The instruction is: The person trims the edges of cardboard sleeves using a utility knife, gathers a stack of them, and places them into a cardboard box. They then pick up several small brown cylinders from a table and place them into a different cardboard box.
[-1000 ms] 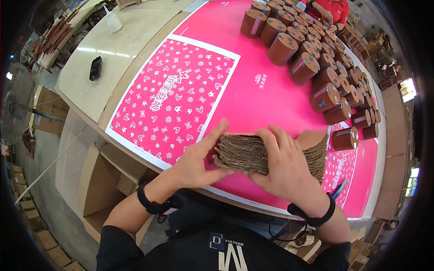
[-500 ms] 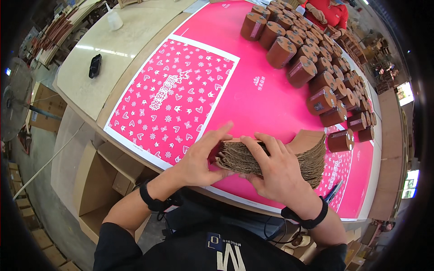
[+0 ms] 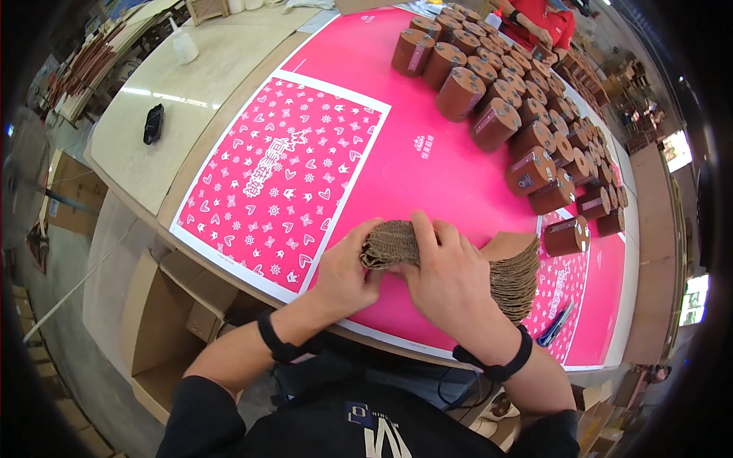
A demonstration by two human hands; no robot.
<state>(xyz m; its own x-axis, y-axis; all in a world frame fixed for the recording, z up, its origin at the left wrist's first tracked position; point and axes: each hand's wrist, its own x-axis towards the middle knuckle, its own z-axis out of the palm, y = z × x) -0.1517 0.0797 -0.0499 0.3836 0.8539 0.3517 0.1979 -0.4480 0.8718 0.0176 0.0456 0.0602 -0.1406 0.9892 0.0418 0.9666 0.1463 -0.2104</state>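
A stack of corrugated cardboard pieces is gripped between both hands over the near edge of the pink sheet; it bows upward in the middle. My left hand clasps its left end, thumb toward me. From above, my right hand wraps the right part, its fingers over the top. Just right of that hand, a second curved stack of cardboard pieces rests on the sheet. Farther right lies a blue utility knife.
The pink printed sheet covers the table. Many brown cylinders crowd its far right, one cylinder nearer. A black object and a white squeeze bottle are on the left table. Another person in red works opposite.
The cardboard stack in my hands has gone from nearly flat to bent, its ends pushed down and closer together. My right hand has shifted left, and the view has moved slightly.
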